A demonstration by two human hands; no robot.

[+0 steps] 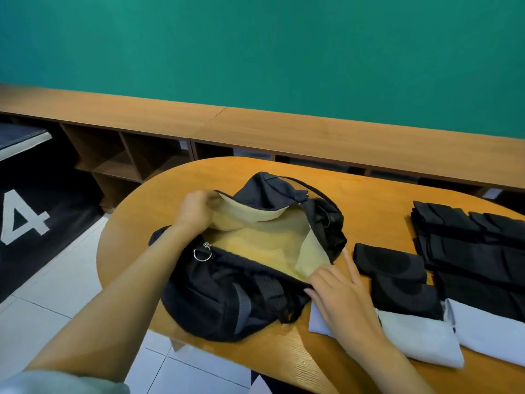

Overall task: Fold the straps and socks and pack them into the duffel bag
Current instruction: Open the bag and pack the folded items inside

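Oval wooden table (369, 200): black duffel bag (221, 294) lies unzipped. Left hand (194, 209) grips its far rim, right hand (338, 294) pinches the near rim. Folded straps (468, 251) and white socks (420, 339) lie alongside.

The left hand (196, 211) and right hand (338, 294) were bare, forearms uncovered; a pale grey-green sleeve (56, 382) bunched at seven o'clock.

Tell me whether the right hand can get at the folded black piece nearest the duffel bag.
Probably yes. The right hand lies just beside the folded black piece, with nothing over it or between them. It grips the rim of the duffel bag, though, and must let go first.
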